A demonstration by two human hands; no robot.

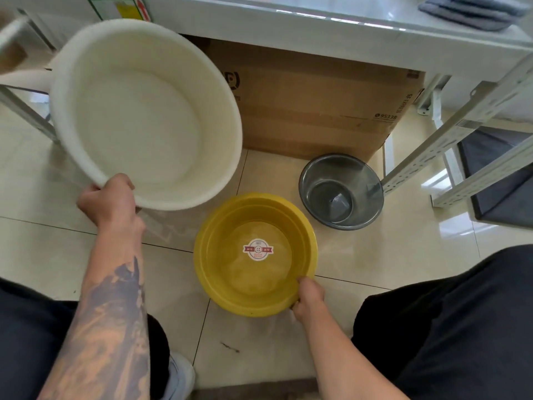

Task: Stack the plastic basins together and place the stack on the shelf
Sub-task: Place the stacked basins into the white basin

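Note:
A large white plastic basin (144, 116) is lifted off the floor at the upper left, tilted toward me. My left hand (111, 200) grips its near rim. A smaller yellow plastic basin (253, 290) with a round sticker inside sits on the tiled floor in the middle. My right hand (307, 297) holds its near right rim. A grey translucent basin (341, 192) rests on the floor to the right of the yellow one, untouched.
A big cardboard box (317, 111) stands behind the basins under a white table (317, 27). A white metal shelf frame (461, 134) with a dark fabric bin stands at the right. My knees frame the bottom corners.

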